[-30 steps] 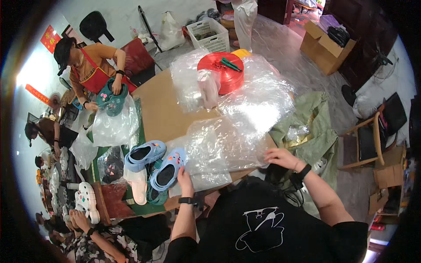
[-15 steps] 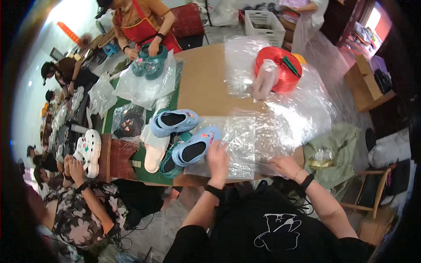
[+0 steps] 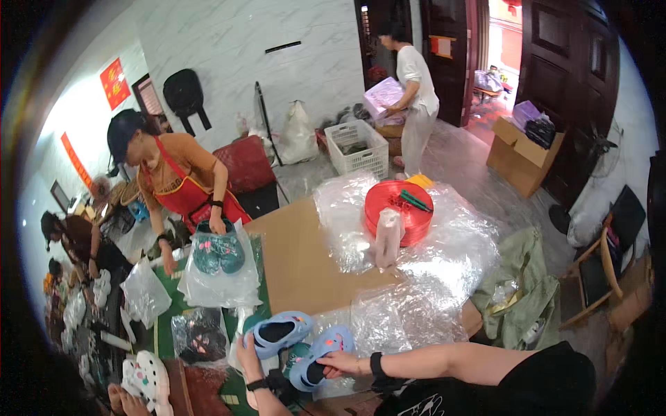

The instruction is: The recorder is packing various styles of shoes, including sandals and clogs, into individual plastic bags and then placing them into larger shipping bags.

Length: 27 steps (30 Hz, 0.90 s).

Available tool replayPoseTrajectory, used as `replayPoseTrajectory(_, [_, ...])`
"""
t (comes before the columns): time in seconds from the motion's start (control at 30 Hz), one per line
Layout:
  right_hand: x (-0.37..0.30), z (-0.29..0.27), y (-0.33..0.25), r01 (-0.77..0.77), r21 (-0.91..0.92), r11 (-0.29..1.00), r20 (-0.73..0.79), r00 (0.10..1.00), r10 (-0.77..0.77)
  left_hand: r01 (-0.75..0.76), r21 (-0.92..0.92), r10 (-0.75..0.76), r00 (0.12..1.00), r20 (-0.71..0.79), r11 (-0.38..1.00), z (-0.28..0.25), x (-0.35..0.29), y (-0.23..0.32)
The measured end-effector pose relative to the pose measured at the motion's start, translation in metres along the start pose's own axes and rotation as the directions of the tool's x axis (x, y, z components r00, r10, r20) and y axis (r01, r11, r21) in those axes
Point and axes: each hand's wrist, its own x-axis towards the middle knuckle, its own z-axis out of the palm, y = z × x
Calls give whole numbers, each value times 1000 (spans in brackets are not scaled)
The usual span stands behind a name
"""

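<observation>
Two light blue clogs with dark insides and small charms lie at the near edge of the table. My left hand point(image 3: 250, 360) is closed at the heel of the left blue clog point(image 3: 286, 328). My right hand point(image 3: 340, 364) grips the rim of the right blue clog point(image 3: 336, 340), fingers at its opening. Beneath and between the pair shows a teal clog point(image 3: 298, 353), mostly covered. Clear plastic bags point(image 3: 388, 319) lie flat just right of the clogs.
A red roll of plastic twine point(image 3: 409, 225) with green-handled snips point(image 3: 416, 202) sits on plastic sheets. Across the table a co-worker point(image 3: 184, 173) handles teal clogs point(image 3: 218, 253) over a bag. White clogs point(image 3: 147, 378) are at lower left; a wooden chair point(image 3: 596, 277) stands right.
My view has tilted up toward the room. Both hands have gone to the blue clogs: the left from beside the right clog, the right from the plastic bags. The co-worker's left hand has left the teal clogs.
</observation>
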Motion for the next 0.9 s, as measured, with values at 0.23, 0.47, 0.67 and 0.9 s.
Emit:
replayPoseTrajectory(0.23, [31, 24, -13, 33, 28, 999, -317, 948, -23, -125, 227, 89, 983, 163, 966, 8, -64, 5])
replayPoseTrajectory(0.47, [19, 26, -3, 327, -44, 944, -410, 856, -315, -32, -132, 19, 995, -97, 991, 30, -148, 24])
replayPoseTrajectory(0.67, [-29, 15, -8, 249, -508, 824, -372, 799, -472, -5, -245, -17, 996, -86, 970, 39, -205, 26])
replayPoseTrajectory(0.9, [-80, -39, -16, 220, -639, 737, -560, 524, -642, -138, -216, 147, 989, 24, 966, 94, -252, 91])
